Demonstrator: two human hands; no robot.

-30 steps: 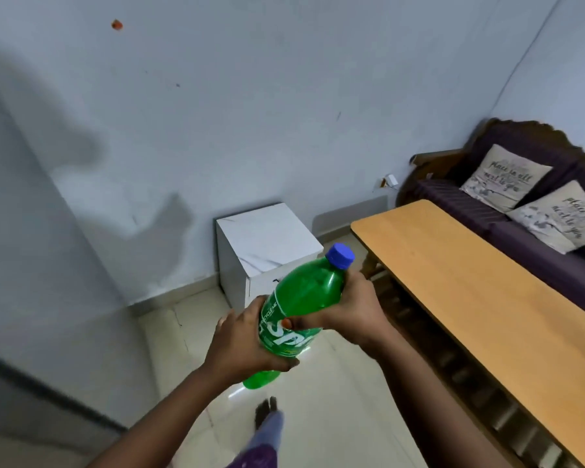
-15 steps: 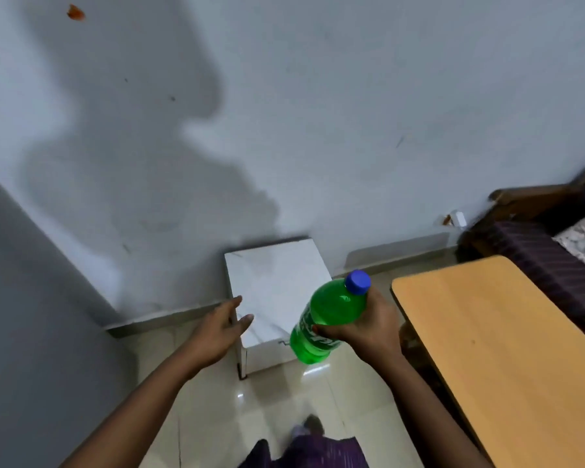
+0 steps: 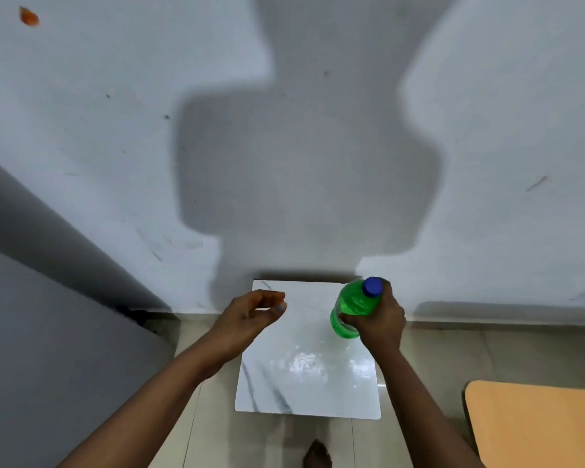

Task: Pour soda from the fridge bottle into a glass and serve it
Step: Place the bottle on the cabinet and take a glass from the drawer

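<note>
A bare foot (image 3: 317,453) shows at the bottom edge. Beyond it, above the white marble-top stand (image 3: 304,376), the right hand (image 3: 379,319) grips the capped green soda bottle (image 3: 353,307). The left hand (image 3: 250,315) hovers loosely curled, holding nothing.

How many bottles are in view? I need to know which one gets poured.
1: the green bottle with a blue cap, held in the right hand above the white stand.

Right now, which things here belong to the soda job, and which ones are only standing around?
For the job:
green plastic soda bottle with blue cap, in the right hand grip
white marble-look stand
left hand, free

Just there:
tan wooden table
grey wall
</note>
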